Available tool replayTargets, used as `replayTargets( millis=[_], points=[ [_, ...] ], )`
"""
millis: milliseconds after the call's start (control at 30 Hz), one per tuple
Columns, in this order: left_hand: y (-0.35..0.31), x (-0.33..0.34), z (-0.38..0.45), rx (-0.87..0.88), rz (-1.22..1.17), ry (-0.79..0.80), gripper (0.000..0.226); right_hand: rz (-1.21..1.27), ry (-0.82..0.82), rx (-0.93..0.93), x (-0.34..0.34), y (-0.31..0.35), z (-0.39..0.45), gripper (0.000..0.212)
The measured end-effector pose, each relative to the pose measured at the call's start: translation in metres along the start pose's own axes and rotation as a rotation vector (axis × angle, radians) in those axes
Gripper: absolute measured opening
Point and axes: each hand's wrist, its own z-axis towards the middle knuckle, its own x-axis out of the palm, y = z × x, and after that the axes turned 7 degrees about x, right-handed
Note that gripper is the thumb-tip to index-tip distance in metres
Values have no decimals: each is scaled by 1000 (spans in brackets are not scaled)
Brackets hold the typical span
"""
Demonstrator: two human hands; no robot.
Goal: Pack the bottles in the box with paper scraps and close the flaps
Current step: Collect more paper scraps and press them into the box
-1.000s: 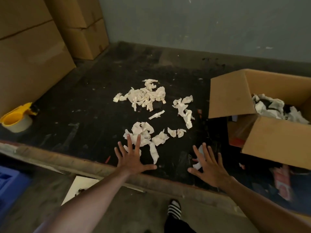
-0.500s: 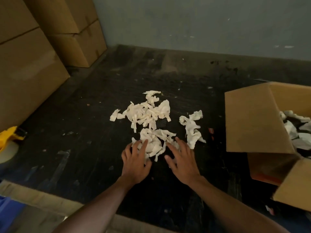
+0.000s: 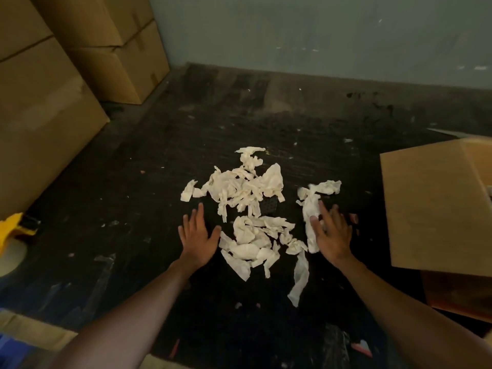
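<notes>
At the left edge of the dark tabletop (image 3: 133, 209) sits a yellow tape dispenser (image 3: 14, 230) below stacked cartons (image 3: 48, 107). Our left hand (image 3: 198, 237) is spread flat, its grip released, just beside the paper scraps (image 3: 250, 209); our right hand (image 3: 331, 235) lies open over the right-hand strips, grasping nothing. The box (image 3: 436, 209) stands farther right, flap raised; no bottles show. Sweeping too briskly could scatter light strips off the near edge, or leave stragglers behind. We can read no writing or labels anywhere.

Crumpled paper scraps (image 3: 247, 187), matt cardboard box (image 3: 431, 203)
</notes>
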Motion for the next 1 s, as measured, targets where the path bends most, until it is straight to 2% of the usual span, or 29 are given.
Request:
replayTargets(
  millis=[100, 167, 200, 267, 333, 367, 433, 500, 567, 667, 733, 833, 900, 1000],
  points=[
    [-3, 1, 0, 133, -61, 90, 80, -20, 40, -137, 18, 14, -21, 71],
    [-2, -4, -4, 196, -174, 136, 74, 72, 89, -240, 23, 25, -38, 68],
    [0, -9, -5, 224, -208, 111, 71, 139, 93, -272, 25, 30, -45, 61],
    [8, -24, 2, 286, -132, -50, 67, 232, -1, -275, 24, 39, -48, 55],
    [20, -36, 22, 256, -27, -201, 70, 251, -112, -183, 13, 49, -31, 55],
    [26, -42, 34, 189, -2, -216, 74, 254, -145, -107, 7, 53, -16, 55],
    [37, -50, 62, 34, -34, -162, 81, 234, -161, 61, -7, 59, 18, 58],
    [45, -56, 88, -31, -83, -106, 85, 206, -133, 208, -18, 59, 53, 65],
    [46, -60, 107, -10, -135, -67, 86, 148, -76, 297, -22, 53, 83, 71],
    [37, -64, 120, 27, -305, 55, 84, 67, 13, 320, -19, 52, 106, 74],
    [33, -64, 121, 63, -367, 158, 84, 31, 46, 234, -14, 65, 96, 66],
    [30, -59, 114, 173, -407, 288, 82, -11, 113, -34, -1, 84, 56, 52],
    [30, -54, 107, 253, -390, 335, 75, 146, 134, -142, 7, 89, 28, 40],
    [38, -52, 109, 326, -391, 292, 63, 365, 43, -141, 8, 101, 11, 16]
  ],
)
